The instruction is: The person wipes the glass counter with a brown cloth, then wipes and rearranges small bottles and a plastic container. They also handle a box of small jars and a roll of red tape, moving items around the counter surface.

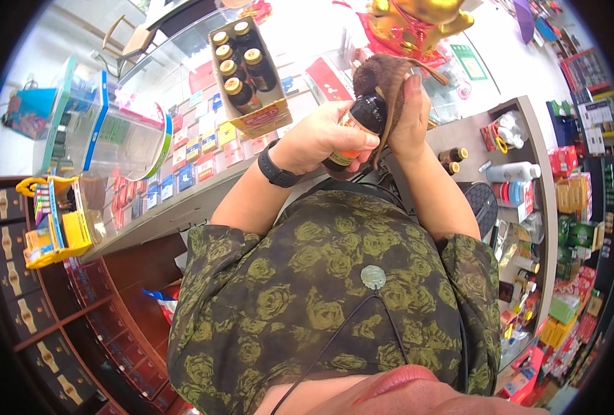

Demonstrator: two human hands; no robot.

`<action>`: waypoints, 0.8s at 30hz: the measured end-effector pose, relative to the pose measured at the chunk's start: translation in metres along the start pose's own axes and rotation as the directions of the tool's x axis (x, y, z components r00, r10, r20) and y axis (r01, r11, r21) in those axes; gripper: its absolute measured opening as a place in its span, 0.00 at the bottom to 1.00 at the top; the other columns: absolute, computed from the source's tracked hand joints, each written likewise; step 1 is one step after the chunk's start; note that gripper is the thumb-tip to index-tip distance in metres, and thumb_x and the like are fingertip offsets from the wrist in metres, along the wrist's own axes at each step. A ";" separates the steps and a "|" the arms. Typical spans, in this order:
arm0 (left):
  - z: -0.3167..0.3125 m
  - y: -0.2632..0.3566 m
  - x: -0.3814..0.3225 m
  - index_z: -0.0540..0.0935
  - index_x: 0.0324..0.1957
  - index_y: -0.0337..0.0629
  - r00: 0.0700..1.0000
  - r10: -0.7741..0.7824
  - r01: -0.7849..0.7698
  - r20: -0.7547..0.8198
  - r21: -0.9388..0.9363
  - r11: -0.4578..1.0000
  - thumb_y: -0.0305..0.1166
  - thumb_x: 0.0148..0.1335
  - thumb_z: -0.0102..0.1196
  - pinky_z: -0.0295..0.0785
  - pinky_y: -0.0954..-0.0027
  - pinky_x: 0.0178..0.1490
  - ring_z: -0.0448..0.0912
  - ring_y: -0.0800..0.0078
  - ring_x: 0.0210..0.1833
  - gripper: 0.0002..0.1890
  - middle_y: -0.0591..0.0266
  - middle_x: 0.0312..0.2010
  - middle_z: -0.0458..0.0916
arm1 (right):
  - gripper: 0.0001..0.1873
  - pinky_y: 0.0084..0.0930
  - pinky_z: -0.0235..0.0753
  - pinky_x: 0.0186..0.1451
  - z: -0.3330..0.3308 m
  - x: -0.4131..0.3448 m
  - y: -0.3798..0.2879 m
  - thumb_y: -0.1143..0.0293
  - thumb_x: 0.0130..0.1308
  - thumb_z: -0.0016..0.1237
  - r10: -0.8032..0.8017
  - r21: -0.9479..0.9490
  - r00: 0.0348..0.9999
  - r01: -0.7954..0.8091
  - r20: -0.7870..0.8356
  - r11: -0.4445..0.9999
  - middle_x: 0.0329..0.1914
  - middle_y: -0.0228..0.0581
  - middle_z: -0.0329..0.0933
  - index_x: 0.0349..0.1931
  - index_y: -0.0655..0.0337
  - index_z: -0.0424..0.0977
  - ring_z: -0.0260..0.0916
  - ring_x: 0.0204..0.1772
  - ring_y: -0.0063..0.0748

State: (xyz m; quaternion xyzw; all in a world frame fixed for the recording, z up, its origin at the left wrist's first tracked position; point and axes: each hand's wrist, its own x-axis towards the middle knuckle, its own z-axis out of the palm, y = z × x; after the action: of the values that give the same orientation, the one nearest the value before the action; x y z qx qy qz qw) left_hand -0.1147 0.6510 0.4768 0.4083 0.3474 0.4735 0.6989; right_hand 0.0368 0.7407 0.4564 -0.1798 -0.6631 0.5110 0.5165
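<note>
My left hand [312, 135], with a black band on its wrist, grips a small dark glass bottle [368, 115] around its label. The bottle is tilted, and its top end is covered by a brown cloth [380, 72]. My right hand [414, 122] holds this cloth against the bottle, its thumb pointing up and its other fingers mostly hidden. To the left, an open cardboard box [263, 120] on the glass counter holds several dark bottles [258, 67] with gold caps, standing upright.
Cigarette packs [193, 148] lie in rows in the glass counter. A golden lucky cat figurine [416, 26] stands beyond my right hand. Clear plastic display containers [123, 140] and a yellow rack [60, 223] are at left. Two dark bottles [453, 154] and a white bottle [512, 171] sit at right.
</note>
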 end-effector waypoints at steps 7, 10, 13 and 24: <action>0.008 -0.007 0.018 0.79 0.40 0.38 0.996 -0.032 0.029 0.078 0.036 0.999 0.38 0.61 0.66 0.77 0.72 0.32 0.80 0.77 0.27 0.15 0.62 0.27 0.82 | 0.31 0.25 0.77 0.49 -0.005 -0.014 -0.002 0.52 0.85 0.22 0.020 0.098 0.976 0.001 -0.219 0.995 0.47 0.42 0.80 0.51 0.72 0.74 0.77 0.46 0.27; 0.013 -0.015 0.027 0.78 0.42 0.38 0.992 -0.008 0.008 0.125 0.002 1.000 0.39 0.62 0.65 0.77 0.72 0.32 0.80 0.76 0.27 0.15 0.62 0.27 0.81 | 0.29 0.26 0.78 0.51 -0.018 -0.016 -0.009 0.52 0.84 0.23 0.064 0.030 0.948 -0.057 -0.311 0.998 0.48 0.41 0.80 0.53 0.70 0.74 0.77 0.47 0.28; 0.016 -0.025 0.036 0.77 0.47 0.38 0.981 0.063 -0.048 0.183 -0.085 0.995 0.39 0.64 0.63 0.77 0.72 0.32 0.80 0.74 0.27 0.17 0.60 0.28 0.81 | 0.26 0.28 0.79 0.52 -0.036 -0.021 -0.025 0.52 0.84 0.27 0.300 0.329 0.825 -0.148 -0.479 0.933 0.49 0.41 0.79 0.55 0.66 0.73 0.78 0.47 0.29; 0.018 -0.106 0.102 0.76 0.58 0.38 0.985 0.141 -0.158 0.096 0.201 0.967 0.34 0.61 0.67 0.70 0.69 0.61 0.78 0.72 0.49 0.24 0.61 0.45 0.81 | 0.23 0.29 0.79 0.50 -0.188 -0.170 -0.121 0.54 0.82 0.28 -0.150 -0.162 0.369 -0.001 -0.917 0.987 0.46 0.40 0.78 0.52 0.64 0.73 0.78 0.46 0.30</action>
State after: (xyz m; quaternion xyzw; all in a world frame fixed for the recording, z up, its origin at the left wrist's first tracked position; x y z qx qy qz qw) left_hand -0.0275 0.7202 0.3790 0.5230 0.3349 0.4690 0.6280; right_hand 0.3035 0.6533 0.4652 -0.4393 -0.3005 0.2525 0.8080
